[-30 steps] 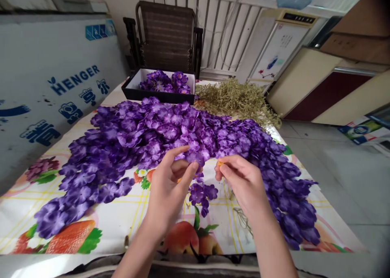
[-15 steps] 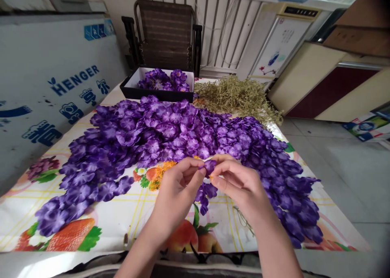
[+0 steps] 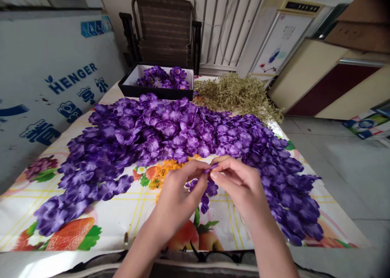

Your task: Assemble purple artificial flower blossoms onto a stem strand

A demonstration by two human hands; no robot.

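Observation:
My left hand [image 3: 179,192] and my right hand [image 3: 236,184] meet at their fingertips above the table. Between them they pinch a small purple fabric flower [image 3: 211,168], rolled narrow. A large heap of purple fabric flowers [image 3: 152,135] spreads across the printed tablecloth [image 3: 91,225], just beyond and to both sides of my hands. A small purple flower cluster [image 3: 204,190] lies directly under my fingers, partly hidden by them. Loose orange florets [image 3: 166,172] lie at the heap's near edge, close to my left hand.
A black box [image 3: 155,92] of purple flowers and a mound of dried green moss [image 3: 237,95] stand at the table's far end. A white panel with blue lettering [image 3: 57,79] runs along the left side, a chair [image 3: 163,30] stands behind, and tiled floor [image 3: 335,176] lies right.
The purple flower between my fingers is now rolled narrow, no longer spread open. My hands have drawn closer together, and the orange florets show more fully beside my left hand.

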